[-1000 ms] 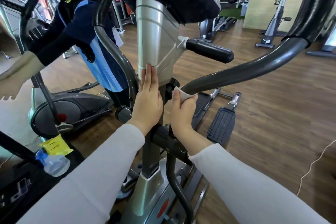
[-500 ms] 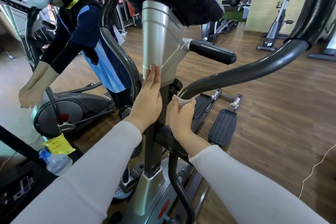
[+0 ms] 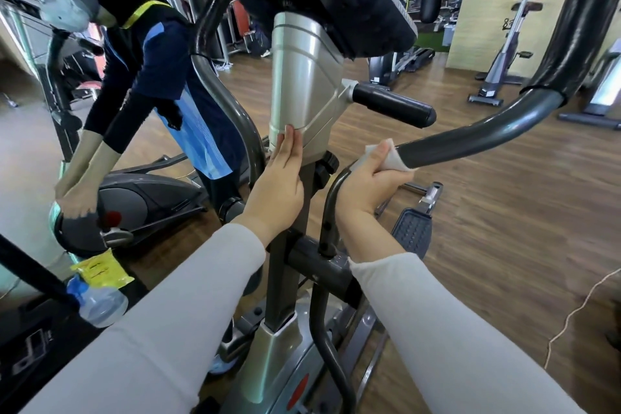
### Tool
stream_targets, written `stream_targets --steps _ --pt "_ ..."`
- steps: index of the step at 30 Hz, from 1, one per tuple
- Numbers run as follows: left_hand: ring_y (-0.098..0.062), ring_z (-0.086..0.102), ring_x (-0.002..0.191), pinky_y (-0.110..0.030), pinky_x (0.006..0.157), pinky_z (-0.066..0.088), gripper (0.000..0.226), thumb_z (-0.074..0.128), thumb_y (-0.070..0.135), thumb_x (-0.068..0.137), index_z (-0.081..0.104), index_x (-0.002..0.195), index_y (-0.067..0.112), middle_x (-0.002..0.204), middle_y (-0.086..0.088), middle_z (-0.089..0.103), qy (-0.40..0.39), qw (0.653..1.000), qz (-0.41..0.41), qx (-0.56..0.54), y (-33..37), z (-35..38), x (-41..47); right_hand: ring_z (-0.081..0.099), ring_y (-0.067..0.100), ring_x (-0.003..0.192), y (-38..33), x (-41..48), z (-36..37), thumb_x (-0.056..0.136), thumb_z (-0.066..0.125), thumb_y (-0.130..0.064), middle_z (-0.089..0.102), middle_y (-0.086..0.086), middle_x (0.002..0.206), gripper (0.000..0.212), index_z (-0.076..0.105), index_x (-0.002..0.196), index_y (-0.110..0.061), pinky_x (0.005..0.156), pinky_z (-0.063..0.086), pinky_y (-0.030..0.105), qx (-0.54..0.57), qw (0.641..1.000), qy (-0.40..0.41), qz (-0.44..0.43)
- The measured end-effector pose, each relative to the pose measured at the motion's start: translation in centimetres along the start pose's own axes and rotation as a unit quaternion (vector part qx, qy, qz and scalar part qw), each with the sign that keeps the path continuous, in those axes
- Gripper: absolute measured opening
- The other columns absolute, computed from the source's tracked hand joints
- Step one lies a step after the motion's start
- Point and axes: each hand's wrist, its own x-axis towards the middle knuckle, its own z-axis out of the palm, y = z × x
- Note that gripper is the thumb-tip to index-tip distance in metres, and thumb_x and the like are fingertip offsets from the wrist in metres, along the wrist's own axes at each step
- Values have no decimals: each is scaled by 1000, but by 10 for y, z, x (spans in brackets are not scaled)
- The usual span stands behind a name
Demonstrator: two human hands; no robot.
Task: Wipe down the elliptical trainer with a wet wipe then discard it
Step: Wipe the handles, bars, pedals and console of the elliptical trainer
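1. The right hand (image 3: 368, 183) has its fingers curled around the white crumpled wet wipe (image 3: 393, 158), wrapping it on the dark grey curved swing handlebar (image 3: 470, 141) of the elliptical trainer, at the bar's lower bend.
2. The left hand (image 3: 280, 185) lies flat, fingers straight and together, gripping nothing, on the lower edge of the silver tapered plastic column shroud (image 3: 299, 77).
3. A black foam-covered fixed grip (image 3: 393, 104) juts out just above the wipe.

Second person in dark blue top (image 3: 158, 54) bent over neighbouring grey machine (image 3: 148, 191) at left, yellow packet (image 3: 100, 270) and clear bottle with blue cap (image 3: 97, 302) near lower left, exercise bike (image 3: 514, 30) far right on wood floor (image 3: 504, 198), white cable (image 3: 578, 309) by right edge.
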Motion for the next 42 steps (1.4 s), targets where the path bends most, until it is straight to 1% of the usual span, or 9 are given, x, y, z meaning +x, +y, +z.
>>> stream_targets --steps 2,5,8,14,23,29,32,37,42 --pt "-13 -4 147 -28 117 9 71 38 6 96 -4 153 17 160 2 -9 -3 1000 0 0 1 -1 -1 54 15 112 11 -13 1 97 54 -32 49 5 124 57 24 137 -6 88 50 15 -36 998 -39 20" --pt "-14 -6 146 -30 118 9 72 39 8 97 -8 151 17 160 1 -11 -13 1000 1 19 2 -3 -1 55 18 114 31 -26 -2 86 56 -56 50 5 125 65 31 130 -15 95 52 36 -99 991 -90 15" --pt "-17 -7 147 -36 120 12 74 39 9 97 -11 150 15 160 -2 -13 -24 998 6 51 0 -5 0 56 15 109 36 -26 -4 88 59 -49 51 1 118 46 30 118 -29 95 53 40 -131 984 -117 23" --pt "-21 -5 147 -41 120 14 72 39 10 95 -6 151 12 160 -6 -9 -21 998 -21 46 8 -2 0 59 3 89 -14 2 -3 97 56 -21 57 8 110 43 33 128 -2 74 50 10 25 999 -3 34" --pt "-15 0 147 -26 118 6 61 36 4 97 8 152 8 160 -5 2 -28 990 81 -108 90 -3 3 62 16 100 -81 58 -32 92 62 -21 59 8 116 54 36 134 0 64 46 2 33 996 80 -8" --pt "-16 4 147 -32 120 11 61 38 10 98 10 152 10 160 -7 7 -94 981 121 -119 104 10 3 61 19 99 -80 53 -33 90 64 -22 56 8 115 58 33 135 -2 67 48 8 -7 997 78 -19" --pt "-15 0 147 -34 121 9 58 34 14 102 7 153 12 160 -4 4 -100 980 98 -139 110 12 2 56 17 95 -70 44 -32 91 64 -29 54 3 112 56 34 133 -7 60 36 2 -38 998 48 17" --pt "-14 1 147 -34 121 8 61 32 3 98 7 153 11 160 -3 3 -116 980 87 -137 109 9 3 59 8 76 -69 44 -34 89 65 -20 58 -1 93 45 41 124 -4 61 47 14 9 997 2 78" --pt "-9 4 146 -38 120 14 64 32 1 95 10 152 20 160 4 6 -126 980 75 -137 105 7 3 61 21 74 -103 59 -44 71 67 -19 65 11 87 49 54 114 -1 67 51 33 32 993 -17 115"
